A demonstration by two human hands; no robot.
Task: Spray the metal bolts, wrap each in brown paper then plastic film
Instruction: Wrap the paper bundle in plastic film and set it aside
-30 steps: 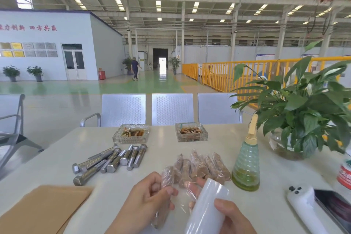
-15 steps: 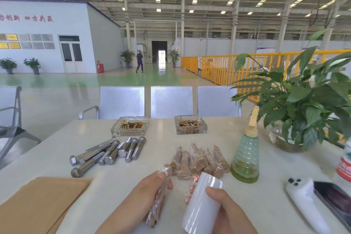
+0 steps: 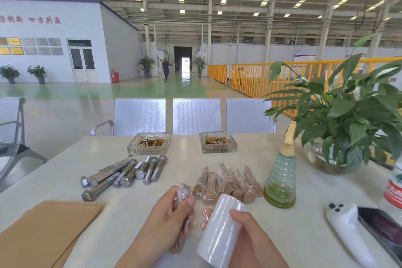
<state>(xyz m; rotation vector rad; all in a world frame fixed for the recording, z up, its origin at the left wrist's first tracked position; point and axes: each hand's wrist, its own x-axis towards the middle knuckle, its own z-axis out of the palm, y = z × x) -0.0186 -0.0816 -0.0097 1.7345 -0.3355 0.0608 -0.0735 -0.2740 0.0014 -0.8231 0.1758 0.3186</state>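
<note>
My left hand (image 3: 167, 220) grips a bolt wrapped in brown paper and film (image 3: 182, 197), held upright just above the near table edge. My right hand (image 3: 250, 237) holds a white roll of plastic film (image 3: 219, 228) beside it, and a strip of film stretches between roll and bolt. Several bare metal bolts (image 3: 124, 172) lie in a heap to the left. Several wrapped bolts (image 3: 226, 183) lie side by side in the middle of the table. Brown paper sheets (image 3: 43, 230) lie at the near left. A green spray bottle (image 3: 280, 178) stands right of the wrapped bolts.
Two glass ashtrays (image 3: 149, 143) (image 3: 217, 142) sit at the far table side. A potted plant (image 3: 345, 119) in a glass bowl stands at the right. A white controller (image 3: 348, 230), a phone (image 3: 382, 230) and a red-labelled bottle (image 3: 394, 189) lie at the near right. Metal chairs (image 3: 195, 115) stand behind the table.
My left hand has turned the wrapped bolt more upright and brought it closer to the roll. The camera has tilted slightly upward.
</note>
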